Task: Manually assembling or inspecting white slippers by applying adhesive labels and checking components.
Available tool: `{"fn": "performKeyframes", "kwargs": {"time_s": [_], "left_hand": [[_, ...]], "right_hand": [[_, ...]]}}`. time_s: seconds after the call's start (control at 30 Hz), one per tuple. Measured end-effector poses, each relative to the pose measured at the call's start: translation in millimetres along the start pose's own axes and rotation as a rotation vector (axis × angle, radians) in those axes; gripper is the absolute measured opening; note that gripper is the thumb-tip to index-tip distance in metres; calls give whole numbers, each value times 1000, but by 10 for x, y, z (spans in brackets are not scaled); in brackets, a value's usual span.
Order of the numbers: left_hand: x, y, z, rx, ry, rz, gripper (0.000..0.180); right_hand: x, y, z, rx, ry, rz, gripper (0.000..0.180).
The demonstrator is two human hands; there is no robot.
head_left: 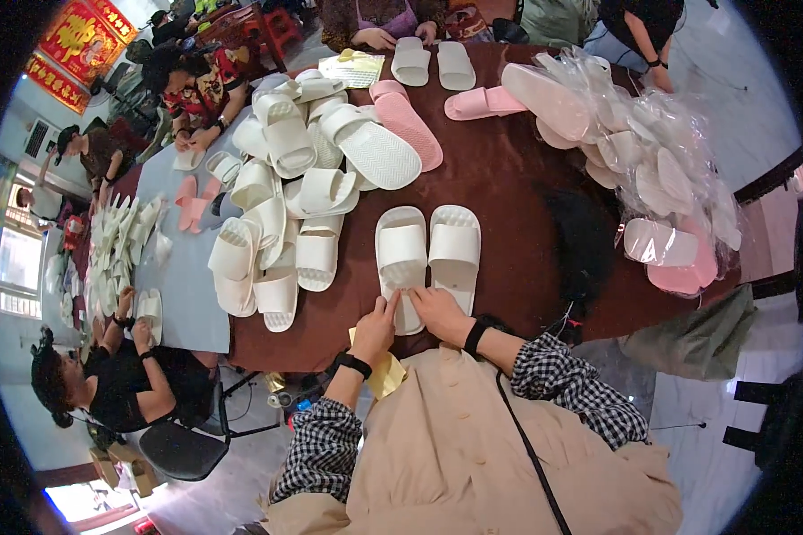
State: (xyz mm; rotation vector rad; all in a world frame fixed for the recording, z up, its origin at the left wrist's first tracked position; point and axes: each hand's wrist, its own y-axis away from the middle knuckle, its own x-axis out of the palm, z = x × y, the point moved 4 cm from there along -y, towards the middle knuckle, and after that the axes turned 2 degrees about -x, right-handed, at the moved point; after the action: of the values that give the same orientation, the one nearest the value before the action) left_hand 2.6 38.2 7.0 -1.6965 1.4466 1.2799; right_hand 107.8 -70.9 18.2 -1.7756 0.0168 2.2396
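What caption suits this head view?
Both hands, left hand and right hand, touch a pair of white slippers on a brown table.

Slippers (pixel 426 254): matt white foam-like plastic, ribbed straps; table (pixel 509 187): smooth dark brown, slight sheen; right bags (pixel 660 152): glossy clear plastic film; sleeves (pixel 562 374): checked cloth.

The single head camera looks steeply down from above the dark brown table (pixel 509 178). It sits close over the near edge, facing far across.
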Motion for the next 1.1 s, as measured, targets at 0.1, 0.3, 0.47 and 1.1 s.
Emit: {"fn": "performKeyframes", "kwargs": {"time_s": [0.1, 0.3, 0.47, 1.1], "left_hand": [[18, -5, 27, 1, 16, 6, 78], [80, -62, 5, 12, -65, 39, 82], [51, -48, -12, 31, -61, -8, 81], [-33, 464, 236, -242, 540, -43, 50]], "right_hand": [[-23, -46, -28, 43, -37, 34, 35], [-28, -101, -71, -23, -16, 35, 39], [-33, -67, -17, -49, 51, 20, 42], [-171, -60, 14, -119, -56, -21, 32]]}}
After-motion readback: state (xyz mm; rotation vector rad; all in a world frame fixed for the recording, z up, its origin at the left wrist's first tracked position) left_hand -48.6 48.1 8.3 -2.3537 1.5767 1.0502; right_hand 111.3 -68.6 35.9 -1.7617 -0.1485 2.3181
